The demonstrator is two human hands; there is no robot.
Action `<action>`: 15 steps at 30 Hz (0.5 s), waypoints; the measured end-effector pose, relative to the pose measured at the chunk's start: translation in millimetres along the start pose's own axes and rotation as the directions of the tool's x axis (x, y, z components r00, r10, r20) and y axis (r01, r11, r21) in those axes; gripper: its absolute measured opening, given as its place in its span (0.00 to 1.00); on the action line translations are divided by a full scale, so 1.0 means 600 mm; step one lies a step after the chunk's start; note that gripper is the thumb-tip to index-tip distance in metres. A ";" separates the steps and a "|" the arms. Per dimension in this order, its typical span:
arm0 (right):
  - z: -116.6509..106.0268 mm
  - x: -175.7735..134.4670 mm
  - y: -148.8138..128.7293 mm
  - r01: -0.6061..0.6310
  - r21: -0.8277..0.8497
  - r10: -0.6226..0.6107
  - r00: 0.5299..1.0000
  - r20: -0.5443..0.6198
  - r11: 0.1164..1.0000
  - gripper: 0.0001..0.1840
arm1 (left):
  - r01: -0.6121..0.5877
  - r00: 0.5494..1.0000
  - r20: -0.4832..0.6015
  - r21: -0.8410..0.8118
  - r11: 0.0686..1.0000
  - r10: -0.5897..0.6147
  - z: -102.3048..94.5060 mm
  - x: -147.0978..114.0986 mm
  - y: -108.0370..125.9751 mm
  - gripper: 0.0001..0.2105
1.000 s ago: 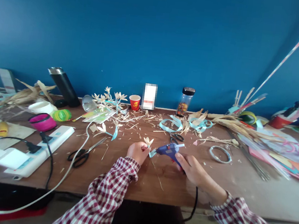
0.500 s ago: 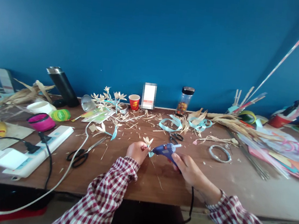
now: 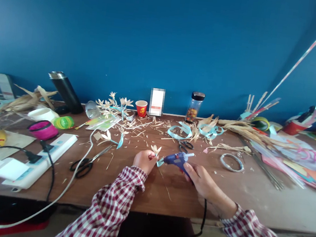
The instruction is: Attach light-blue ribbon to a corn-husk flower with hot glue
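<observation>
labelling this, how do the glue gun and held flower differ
The glue gun is blue; the flower is cream. The glue gun is larger than the flower. The right hand grips the glue gun; the left hand pinches the flower. Both are held over the table.

Left hand pinched, right hand curled

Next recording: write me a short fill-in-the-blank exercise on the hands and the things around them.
The glue gun is held in the ____.
The pale flower is held in the ____.
The clear jar has a ____ lid.
The wall behind it is ____.

Missing words: right hand; left hand; black; blue.
</observation>
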State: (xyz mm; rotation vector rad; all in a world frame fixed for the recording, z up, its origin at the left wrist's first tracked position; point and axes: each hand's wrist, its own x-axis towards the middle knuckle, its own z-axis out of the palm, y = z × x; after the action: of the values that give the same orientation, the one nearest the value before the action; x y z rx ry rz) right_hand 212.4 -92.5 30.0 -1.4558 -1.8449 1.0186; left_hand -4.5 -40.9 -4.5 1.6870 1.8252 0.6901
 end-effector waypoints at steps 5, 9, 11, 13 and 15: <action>0.000 -0.006 0.007 -0.020 0.007 0.020 0.999 0.049 1.000 0.28 | 0.004 1.000 -0.006 0.013 1.000 -0.003 0.000 0.000 0.003 0.11; -0.002 -0.006 0.007 -0.024 0.005 0.024 1.000 0.016 1.000 0.28 | 0.009 1.000 0.003 0.023 1.000 -0.009 -0.001 -0.001 0.003 0.11; -0.002 -0.006 0.007 -0.012 0.033 0.011 1.000 0.029 0.999 0.28 | 0.014 1.000 0.010 0.013 1.000 -0.014 -0.001 -0.001 0.003 0.10; -0.001 -0.005 0.008 -0.009 0.056 0.006 0.999 0.044 0.998 0.28 | 0.012 1.000 0.004 0.001 1.000 -0.012 -0.001 -0.001 0.003 0.10; 0.000 -0.004 0.009 -0.019 0.066 0.016 0.999 0.048 0.998 0.27 | 0.010 1.000 -0.013 0.008 1.000 -0.010 0.000 -0.001 0.003 0.10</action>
State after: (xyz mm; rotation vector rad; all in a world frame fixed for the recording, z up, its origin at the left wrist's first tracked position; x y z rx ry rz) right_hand 215.9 -94.3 25.2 -1.4221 -1.8164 1.1220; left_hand -3.3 -41.6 -3.0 1.6811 1.8471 0.6915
